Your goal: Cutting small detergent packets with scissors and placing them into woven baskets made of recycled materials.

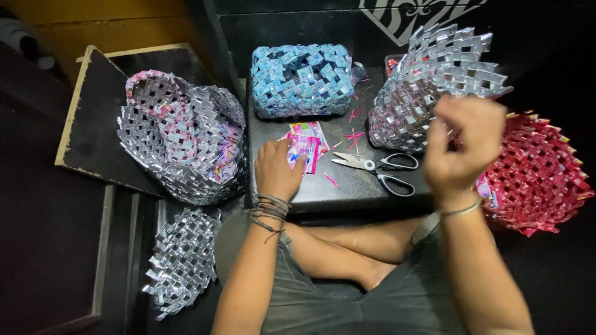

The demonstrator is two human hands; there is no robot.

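Two hands busy: our left hand (277,169) presses flat on pink printed wrapper strips (304,149), pinning them to the black bench (347,189); right hand (462,146) raised, blurred, seemingly curled shut near black-handled scissors (379,172).

Dark black platform (372,186) serving as the work surface. Black board with pale edges (93,118) lying at left. Yellow-ochre wall (105,25) showing top left. Black panel with white pattern (410,12) standing behind. Light falling dimly, floor staying in shadow.
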